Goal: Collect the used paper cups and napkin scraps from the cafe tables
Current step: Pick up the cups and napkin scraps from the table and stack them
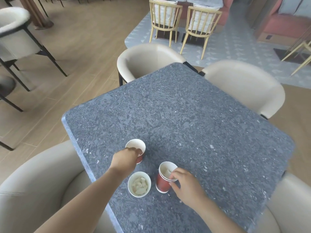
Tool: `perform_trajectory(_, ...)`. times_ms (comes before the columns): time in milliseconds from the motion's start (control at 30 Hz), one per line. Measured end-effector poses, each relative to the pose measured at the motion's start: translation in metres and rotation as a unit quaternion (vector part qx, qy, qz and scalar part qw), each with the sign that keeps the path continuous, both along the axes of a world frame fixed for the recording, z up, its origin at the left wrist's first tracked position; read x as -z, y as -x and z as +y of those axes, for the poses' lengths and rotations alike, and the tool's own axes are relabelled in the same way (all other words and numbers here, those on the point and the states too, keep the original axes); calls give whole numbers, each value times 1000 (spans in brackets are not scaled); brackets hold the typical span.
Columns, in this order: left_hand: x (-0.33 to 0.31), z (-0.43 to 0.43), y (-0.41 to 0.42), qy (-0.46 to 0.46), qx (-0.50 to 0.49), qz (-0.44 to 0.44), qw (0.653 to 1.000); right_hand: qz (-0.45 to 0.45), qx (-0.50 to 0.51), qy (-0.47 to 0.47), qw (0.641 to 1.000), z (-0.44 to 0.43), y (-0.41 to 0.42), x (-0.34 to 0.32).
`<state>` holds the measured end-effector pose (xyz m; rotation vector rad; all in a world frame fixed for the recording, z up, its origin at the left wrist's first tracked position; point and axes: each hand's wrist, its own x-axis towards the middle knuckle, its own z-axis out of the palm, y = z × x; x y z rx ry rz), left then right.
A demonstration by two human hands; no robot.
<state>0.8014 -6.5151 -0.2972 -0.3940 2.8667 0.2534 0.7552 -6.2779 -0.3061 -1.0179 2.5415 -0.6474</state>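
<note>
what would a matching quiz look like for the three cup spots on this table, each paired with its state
Things:
1. farthest red paper cup
2. nearest white-rimmed paper cup
3. stack of red paper cups

States:
A. filled with napkin scraps, no hand on it
B. gripped at the rim by the right hand
C. gripped at the rim by the left hand

Pairs: 1-C, 2-A, 3-B

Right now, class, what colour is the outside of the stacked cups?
Stacked cups: red, in head view.
</note>
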Motion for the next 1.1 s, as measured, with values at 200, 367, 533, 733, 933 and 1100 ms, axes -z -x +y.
perform_trajectory(200, 4, 44, 11, -4, 67, 9, 998, 10, 59, 6, 998, 28, 8, -3)
perform_trajectory(367, 0, 48, 8, -15, 83, -2, 996, 31, 74, 50, 995, 32, 16, -17)
perform_trajectory(533, -11, 43, -6, -43, 39, 37, 998, 78, 69, 127, 986, 18, 28, -45)
perform_trajectory(733, -19, 32, -24, -45, 3, 41, 998, 108, 21, 192, 975, -16, 31, -65)
perform_trajectory(933, -19, 27, -45, -57, -6, 51, 997, 79, -40, 132, 987, -38, 22, -39)
perform_trajectory(1100, -20, 22, -52, -73, -21, 51, 996, 74, -58, 46, 995, -43, 20, -14)
